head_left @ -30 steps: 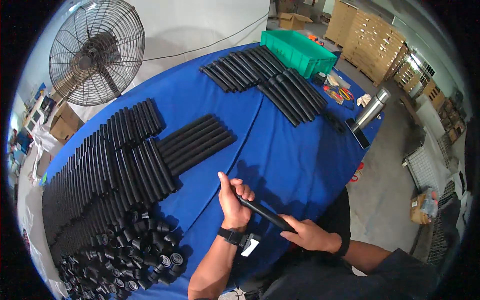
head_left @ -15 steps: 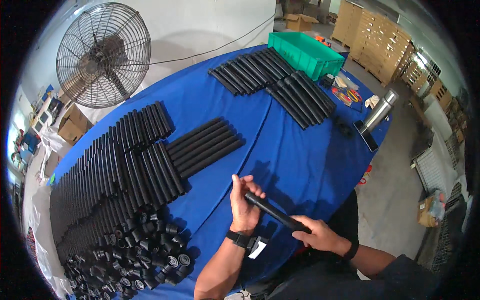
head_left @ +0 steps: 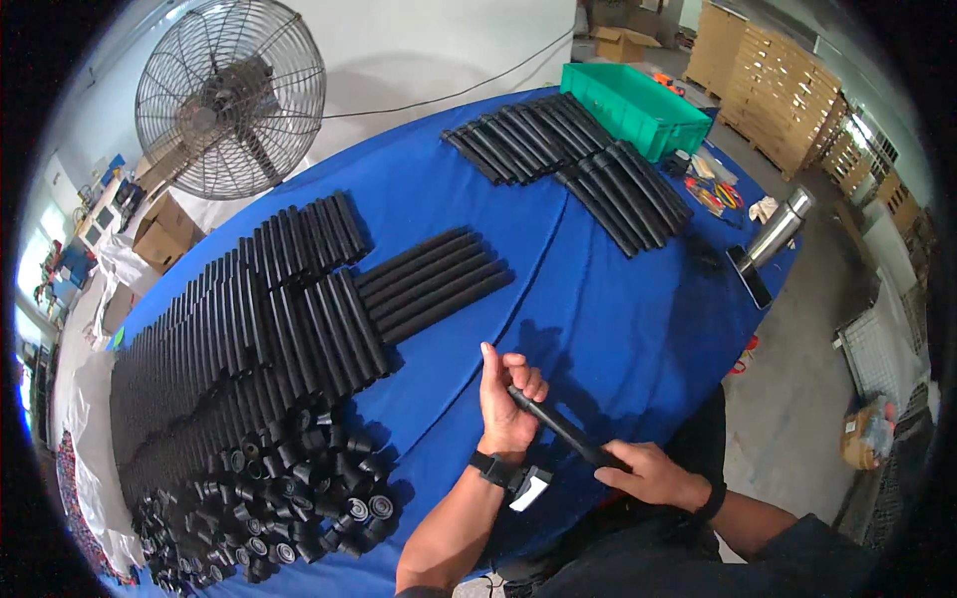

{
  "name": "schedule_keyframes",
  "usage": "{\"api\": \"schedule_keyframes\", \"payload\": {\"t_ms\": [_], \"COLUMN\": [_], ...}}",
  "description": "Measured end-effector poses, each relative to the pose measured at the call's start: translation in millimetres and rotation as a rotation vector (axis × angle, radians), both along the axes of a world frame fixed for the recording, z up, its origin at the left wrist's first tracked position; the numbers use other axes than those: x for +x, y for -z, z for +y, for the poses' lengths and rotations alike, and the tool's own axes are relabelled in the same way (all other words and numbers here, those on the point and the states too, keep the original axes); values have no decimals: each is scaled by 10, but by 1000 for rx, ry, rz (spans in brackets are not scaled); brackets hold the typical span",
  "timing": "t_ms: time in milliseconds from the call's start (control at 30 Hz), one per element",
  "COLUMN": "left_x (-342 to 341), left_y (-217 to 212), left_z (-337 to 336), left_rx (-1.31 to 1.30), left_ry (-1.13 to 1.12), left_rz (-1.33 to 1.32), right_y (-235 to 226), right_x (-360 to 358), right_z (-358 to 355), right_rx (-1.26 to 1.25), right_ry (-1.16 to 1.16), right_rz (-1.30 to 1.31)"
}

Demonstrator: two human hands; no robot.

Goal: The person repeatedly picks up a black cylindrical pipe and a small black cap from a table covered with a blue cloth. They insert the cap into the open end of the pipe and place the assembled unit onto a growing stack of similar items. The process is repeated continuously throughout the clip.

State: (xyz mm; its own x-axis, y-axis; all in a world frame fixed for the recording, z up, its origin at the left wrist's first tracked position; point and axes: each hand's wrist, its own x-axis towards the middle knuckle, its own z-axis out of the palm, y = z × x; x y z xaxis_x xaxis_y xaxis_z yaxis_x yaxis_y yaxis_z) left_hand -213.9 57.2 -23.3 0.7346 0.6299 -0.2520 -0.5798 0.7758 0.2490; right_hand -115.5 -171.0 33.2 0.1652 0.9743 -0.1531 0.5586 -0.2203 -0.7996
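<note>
A slim black tube (head_left: 560,425) slants between my two hands above the blue-covered table. My right hand (head_left: 653,473) is wrapped round its lower right end. At the upper left end, my left hand (head_left: 510,404) closes its curled fingers on the tube, thumb pointing up. A dark band with a white tag circles my left wrist. To the left of my hands lies a heap of short black caps (head_left: 299,488), some with ringed round faces. Beyond it, long rows of black tubes (head_left: 229,319) lie side by side, with several more tubes (head_left: 434,284) set crosswise beside them.
Another batch of black tubes (head_left: 568,159) lies at the far side, by a green crate (head_left: 638,110). A steel flask (head_left: 778,229), a phone (head_left: 750,277) and small tools (head_left: 713,194) sit near the right edge. A large fan (head_left: 229,105) stands behind the table.
The whole view has shifted slightly, so the table appears further right. My left fingers have curled in more around the tube's end. My right hand keeps its grip.
</note>
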Motion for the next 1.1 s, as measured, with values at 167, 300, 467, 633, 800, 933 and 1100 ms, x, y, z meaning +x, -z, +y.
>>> {"api": "schedule_keyframes", "payload": {"t_ms": [167, 300, 467, 633, 800, 933, 1100], "left_x": [-57, 37, 99, 59, 38, 11, -7], "left_y": [-84, -50, -14, -6, -9, -2, -33], "left_z": [26, 16, -16, 12, 44, 60, 87], "left_rx": [12, 19, 161, 185, 226, 230, 251], "left_ry": [44, 49, 156, 196, 201, 207, 214], "left_rz": [-145, -99, 8, 1, 17, 20, 21], "right_y": [-175, -396, -367, -62, 123, 29, 17], "right_x": [161, 611, 1548, 2132, 2400, 2251, 2320], "right_z": [188, 609, 1562, 2317, 2509, 2584, 2625], "right_rx": [106, 172, 201, -11, -42, -141, -123], "right_ry": [-180, -86, 66, 96, 112, 89, 72], "right_rz": [-292, -612, -975, -1162, -1159, -1213, -1231]}}
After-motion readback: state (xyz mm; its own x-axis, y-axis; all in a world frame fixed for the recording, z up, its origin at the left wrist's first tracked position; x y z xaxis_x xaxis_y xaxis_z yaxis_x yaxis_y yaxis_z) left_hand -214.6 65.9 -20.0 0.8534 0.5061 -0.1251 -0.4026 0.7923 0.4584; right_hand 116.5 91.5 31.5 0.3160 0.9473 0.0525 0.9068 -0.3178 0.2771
